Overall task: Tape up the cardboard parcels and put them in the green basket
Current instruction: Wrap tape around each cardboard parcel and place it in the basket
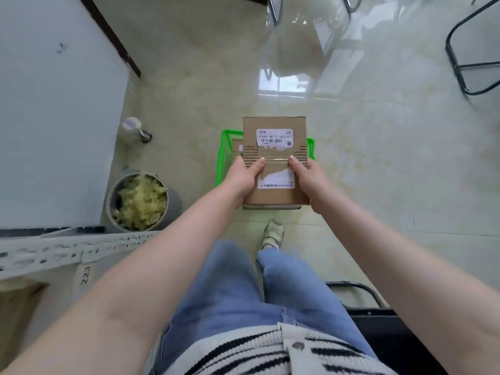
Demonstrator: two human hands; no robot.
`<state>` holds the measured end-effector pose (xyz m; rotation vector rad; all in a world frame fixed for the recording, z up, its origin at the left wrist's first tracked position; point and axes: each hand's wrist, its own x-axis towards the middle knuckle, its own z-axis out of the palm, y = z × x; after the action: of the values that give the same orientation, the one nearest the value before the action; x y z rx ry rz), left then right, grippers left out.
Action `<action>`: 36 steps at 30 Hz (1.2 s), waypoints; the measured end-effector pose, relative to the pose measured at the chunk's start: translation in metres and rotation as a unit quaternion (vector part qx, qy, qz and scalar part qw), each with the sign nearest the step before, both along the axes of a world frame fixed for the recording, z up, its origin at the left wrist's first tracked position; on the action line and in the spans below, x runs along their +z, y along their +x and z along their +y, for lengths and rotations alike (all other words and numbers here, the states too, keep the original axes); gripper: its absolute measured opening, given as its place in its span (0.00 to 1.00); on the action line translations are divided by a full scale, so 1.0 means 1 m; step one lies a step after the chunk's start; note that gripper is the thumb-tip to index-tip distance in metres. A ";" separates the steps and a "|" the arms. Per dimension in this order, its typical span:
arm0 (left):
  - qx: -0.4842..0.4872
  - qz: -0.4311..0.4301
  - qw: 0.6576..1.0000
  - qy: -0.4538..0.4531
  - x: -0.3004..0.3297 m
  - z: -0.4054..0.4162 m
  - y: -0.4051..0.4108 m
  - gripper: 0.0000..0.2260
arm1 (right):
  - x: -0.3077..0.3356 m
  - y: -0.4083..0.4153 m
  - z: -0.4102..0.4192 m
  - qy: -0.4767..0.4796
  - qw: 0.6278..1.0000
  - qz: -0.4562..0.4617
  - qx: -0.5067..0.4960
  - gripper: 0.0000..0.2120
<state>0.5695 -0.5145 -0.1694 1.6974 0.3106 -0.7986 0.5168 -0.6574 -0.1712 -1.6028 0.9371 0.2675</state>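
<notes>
A cardboard parcel [274,161] is held at the centre of the frame, gripped on one side by the left hand [242,180] and on the other by the right hand [308,182], thumbs laid on its taped top. It is held above the green basket [226,155], which stands on the tiled floor [378,158]. A bin [139,201] is seen at the left.

Person, seated: bare forearms; blue denim jeans [243,301]; white-and-black striped knit top [243,353]; pale strapped trainer [273,234].
</notes>
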 end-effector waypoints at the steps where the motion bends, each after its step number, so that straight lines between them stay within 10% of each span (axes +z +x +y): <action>1: -0.001 0.000 1.000 0.009 -0.010 -0.012 0.009 0.18 | -0.007 0.010 -0.011 -0.002 1.000 0.005 -0.001 0.16; 16: -0.160 0.046 0.974 0.152 -0.287 -0.120 0.092 0.29 | -0.279 0.072 -0.106 0.033 0.990 0.103 -0.092 0.15; 25: -0.290 -0.120 0.842 0.439 -0.454 -0.125 0.149 0.46 | -0.446 0.139 -0.111 0.001 0.995 0.072 -0.074 0.11; 36: -0.284 -0.171 0.808 0.487 -0.517 -0.124 0.149 0.47 | -0.507 0.156 -0.115 0.009 0.997 0.076 -0.029 0.12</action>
<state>0.7186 -0.6384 -0.6860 2.9568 -0.0973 -0.7715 0.6726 -0.7726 -0.6783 -1.5514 1.0931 0.3611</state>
